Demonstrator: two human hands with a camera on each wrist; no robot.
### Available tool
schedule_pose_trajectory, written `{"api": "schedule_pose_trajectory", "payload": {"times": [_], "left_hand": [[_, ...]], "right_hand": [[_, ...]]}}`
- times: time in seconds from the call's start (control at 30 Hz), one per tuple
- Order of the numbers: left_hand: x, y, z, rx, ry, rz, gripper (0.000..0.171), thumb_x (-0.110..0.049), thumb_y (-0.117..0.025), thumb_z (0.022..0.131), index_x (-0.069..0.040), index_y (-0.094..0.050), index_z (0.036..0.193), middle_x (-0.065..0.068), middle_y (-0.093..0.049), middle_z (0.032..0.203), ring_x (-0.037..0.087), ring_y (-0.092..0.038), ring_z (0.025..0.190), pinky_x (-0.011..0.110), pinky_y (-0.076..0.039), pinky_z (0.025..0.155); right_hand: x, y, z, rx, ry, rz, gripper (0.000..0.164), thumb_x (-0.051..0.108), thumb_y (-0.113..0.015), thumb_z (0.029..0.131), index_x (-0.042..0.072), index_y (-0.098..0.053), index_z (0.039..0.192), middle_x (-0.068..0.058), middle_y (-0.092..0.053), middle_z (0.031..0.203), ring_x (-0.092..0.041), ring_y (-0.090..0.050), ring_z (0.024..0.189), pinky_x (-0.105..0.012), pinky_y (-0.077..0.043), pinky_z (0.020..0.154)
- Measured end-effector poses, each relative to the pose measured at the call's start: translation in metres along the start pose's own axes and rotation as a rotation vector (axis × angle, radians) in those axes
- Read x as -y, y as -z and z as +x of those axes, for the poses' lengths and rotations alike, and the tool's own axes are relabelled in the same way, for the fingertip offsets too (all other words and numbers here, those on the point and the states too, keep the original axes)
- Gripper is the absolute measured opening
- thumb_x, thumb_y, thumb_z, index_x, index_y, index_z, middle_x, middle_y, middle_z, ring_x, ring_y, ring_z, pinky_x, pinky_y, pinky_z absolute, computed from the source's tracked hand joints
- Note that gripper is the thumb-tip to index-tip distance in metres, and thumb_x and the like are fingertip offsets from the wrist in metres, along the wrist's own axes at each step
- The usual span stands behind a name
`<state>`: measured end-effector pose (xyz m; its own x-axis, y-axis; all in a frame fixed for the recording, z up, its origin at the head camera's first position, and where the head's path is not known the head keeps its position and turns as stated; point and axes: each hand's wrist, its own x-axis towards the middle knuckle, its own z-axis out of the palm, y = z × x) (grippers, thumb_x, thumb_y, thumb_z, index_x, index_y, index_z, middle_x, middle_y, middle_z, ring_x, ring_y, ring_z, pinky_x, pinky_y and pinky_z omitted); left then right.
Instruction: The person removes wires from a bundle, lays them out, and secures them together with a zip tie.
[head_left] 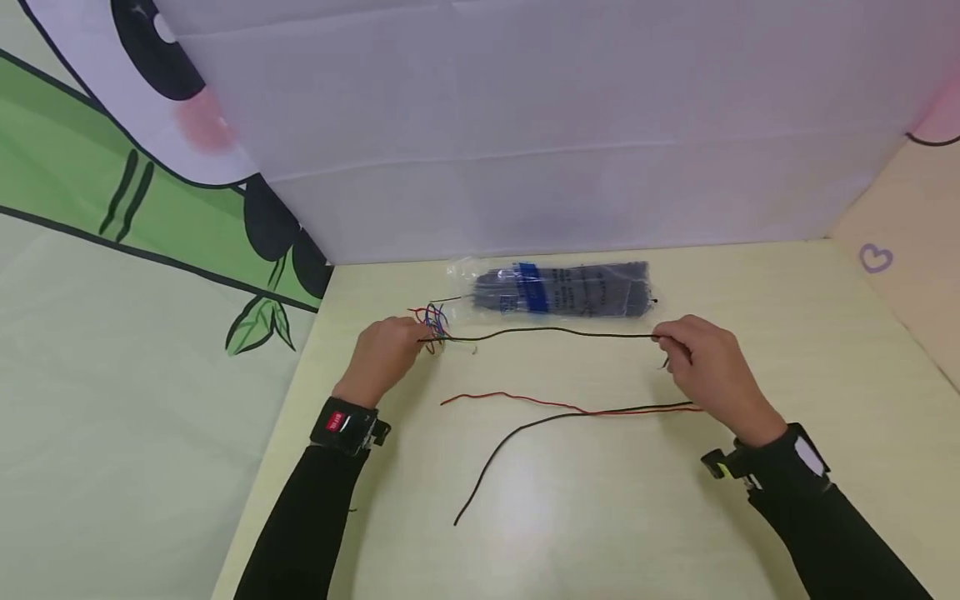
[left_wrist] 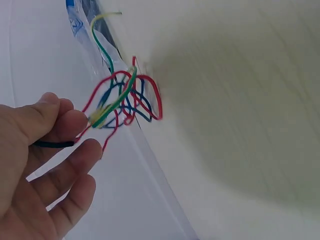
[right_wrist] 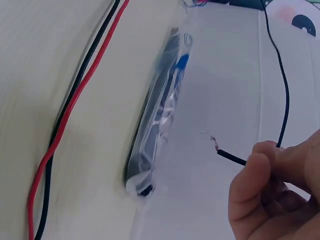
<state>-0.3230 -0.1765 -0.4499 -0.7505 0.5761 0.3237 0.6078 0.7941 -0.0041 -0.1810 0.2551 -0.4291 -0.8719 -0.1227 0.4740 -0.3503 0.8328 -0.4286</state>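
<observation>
A black wire [head_left: 540, 330] is stretched between both hands, close above the table. The left hand [head_left: 387, 354] pinches one end of it; that dark end [left_wrist: 54, 144] shows between the fingers in the left wrist view. At the left fingertips sits a tangle of thin red, blue and green wires [left_wrist: 127, 97], overlapping the fingers there. The right hand [head_left: 701, 367] pinches the black wire near its other end, between thumb and forefinger. Past those fingertips a short black stub [right_wrist: 231, 157] sticks out, with bare copper strands [right_wrist: 214, 143] at its tip.
A clear plastic packet of dark strips [head_left: 592, 290] with a blue label lies at the back, by the pale wall sheet [head_left: 540, 200]. Nearer on the table [head_left: 600, 533] lie a red wire [head_left: 502, 394] and another black wire [head_left: 487, 467], running together under the right hand.
</observation>
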Motion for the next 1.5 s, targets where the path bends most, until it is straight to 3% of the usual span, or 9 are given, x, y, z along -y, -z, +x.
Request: {"api": "schedule_pose_trajectory", "payload": {"times": [0.17, 0.3, 0.5, 0.63, 0.77, 0.87, 1.0, 1.23, 1.5], "left_hand": [[0.013, 0.009, -0.013, 0.078, 0.092, -0.106, 0.018, -0.018, -0.069, 0.091, -0.016, -0.075, 0.108, 0.002, -0.077, 0.092, 0.022, -0.069, 0.083, 0.039, -0.056, 0.071], [-0.003, 0.019, -0.015, 0.089, 0.042, -0.208, 0.02, -0.02, -0.066, 0.094, -0.015, -0.075, 0.111, 0.001, -0.074, 0.091, 0.018, -0.065, 0.083, 0.036, -0.055, 0.073], [-0.076, 0.015, 0.011, 0.069, -0.194, -0.21, 0.026, -0.023, -0.067, 0.093, -0.011, -0.071, 0.116, 0.004, -0.07, 0.109, 0.021, -0.064, 0.103, 0.035, -0.054, 0.089], [-0.13, -0.004, 0.032, 0.147, -0.416, -0.27, 0.038, -0.031, -0.065, 0.094, -0.012, -0.064, 0.127, 0.006, -0.062, 0.13, 0.022, -0.058, 0.12, 0.034, -0.047, 0.102], [-0.154, -0.023, 0.045, 0.241, -0.519, -0.283, 0.025, -0.028, -0.058, 0.099, -0.015, -0.069, 0.117, 0.006, -0.061, 0.133, 0.02, -0.055, 0.126, 0.034, -0.041, 0.11], [-0.153, -0.026, 0.047, 0.281, -0.451, -0.301, 0.019, -0.021, -0.051, 0.102, -0.017, -0.068, 0.096, 0.0, -0.067, 0.102, 0.014, -0.061, 0.096, 0.028, -0.046, 0.094], [-0.142, -0.015, 0.044, 0.304, -0.317, -0.376, 0.021, -0.023, -0.041, 0.105, -0.017, -0.058, 0.093, -0.005, -0.054, 0.075, 0.012, -0.047, 0.066, 0.026, -0.041, 0.071], [-0.113, -0.001, 0.022, 0.221, -0.226, -0.391, 0.023, -0.025, -0.049, 0.103, -0.016, -0.069, 0.104, -0.007, -0.065, 0.089, 0.007, -0.056, 0.077, 0.026, -0.049, 0.074], [-0.097, -0.012, -0.024, 0.342, -0.096, -0.393, 0.014, -0.025, -0.062, 0.096, -0.02, -0.071, 0.087, -0.011, -0.059, 0.067, 0.003, -0.045, 0.054, 0.019, -0.038, 0.052]], "right_hand": [[-0.024, 0.023, -0.018, 0.024, -0.113, -0.073, 0.019, 0.002, -0.059, 0.093, 0.004, -0.07, 0.108, -0.007, -0.066, 0.09, -0.002, -0.057, 0.065, -0.022, -0.045, 0.059], [-0.034, 0.034, -0.032, 0.077, -0.152, -0.066, 0.019, 0.004, -0.058, 0.094, 0.005, -0.07, 0.109, -0.009, -0.067, 0.092, 0.001, -0.053, 0.066, -0.023, -0.042, 0.057], [-0.036, 0.03, -0.044, 0.165, -0.179, 0.013, 0.018, 0.006, -0.058, 0.097, 0.005, -0.068, 0.112, -0.009, -0.066, 0.094, 0.0, -0.05, 0.068, -0.023, -0.041, 0.056], [-0.032, 0.021, -0.048, 0.198, -0.162, 0.123, 0.017, 0.007, -0.056, 0.098, 0.006, -0.066, 0.111, -0.005, -0.061, 0.083, -0.005, -0.052, 0.061, -0.023, -0.042, 0.052], [-0.028, 0.015, -0.049, 0.192, -0.148, 0.205, 0.015, 0.007, -0.055, 0.099, 0.007, -0.065, 0.11, -0.004, -0.059, 0.078, -0.006, -0.055, 0.059, -0.023, -0.046, 0.052], [-0.026, 0.016, -0.05, 0.168, -0.154, 0.211, 0.014, 0.006, -0.056, 0.098, 0.01, -0.065, 0.108, -0.003, -0.059, 0.077, -0.005, -0.055, 0.058, -0.022, -0.046, 0.053], [-0.026, 0.022, -0.051, 0.163, -0.153, 0.182, 0.013, 0.006, -0.058, 0.097, 0.01, -0.066, 0.107, -0.003, -0.059, 0.075, -0.005, -0.054, 0.058, -0.022, -0.045, 0.053], [-0.041, 0.037, -0.065, 0.214, -0.227, 0.023, 0.015, 0.01, -0.059, 0.097, 0.009, -0.069, 0.108, -0.008, -0.068, 0.094, 0.001, -0.05, 0.067, -0.022, -0.042, 0.056], [-0.049, 0.037, -0.085, 0.44, -0.278, -0.027, 0.009, 0.009, -0.061, 0.094, 0.013, -0.067, 0.1, 0.003, -0.062, 0.08, 0.0, -0.042, 0.057, -0.022, -0.036, 0.053]]}}
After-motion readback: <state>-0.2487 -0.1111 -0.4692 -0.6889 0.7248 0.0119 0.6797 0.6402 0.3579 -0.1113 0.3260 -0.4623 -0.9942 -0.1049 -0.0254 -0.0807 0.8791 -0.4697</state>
